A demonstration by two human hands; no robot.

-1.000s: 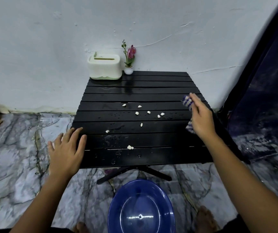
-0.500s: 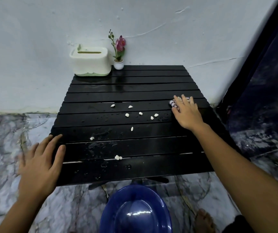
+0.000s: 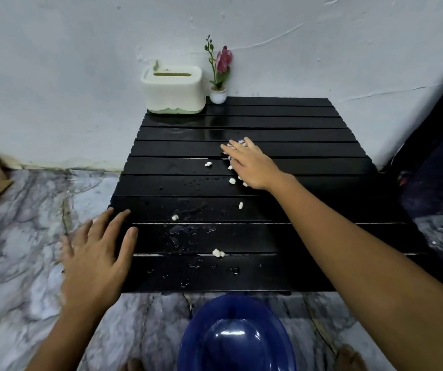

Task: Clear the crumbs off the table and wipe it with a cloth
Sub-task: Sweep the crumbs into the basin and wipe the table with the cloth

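A black slatted table (image 3: 308,124) carries several white crumbs (image 3: 218,253) and water drops. My right hand (image 3: 252,164) lies flat on the table's middle, pressing a small checked cloth (image 3: 241,142) that shows only at my fingertips. A few crumbs sit against that hand's left edge. My left hand (image 3: 97,261) hovers open at the table's front left edge, fingers spread, holding nothing. A blue bowl (image 3: 236,336) sits on the floor below the table's front edge.
A white and green tissue box (image 3: 173,89) and a small potted pink flower (image 3: 219,73) stand at the table's back left against the white wall. Marble floor surrounds the table. A dark curtain (image 3: 439,156) hangs at the right.
My right hand has slid left with the cloth from the table's right side to its middle, reaching the crumbs. My left hand moved closer to the front left edge.
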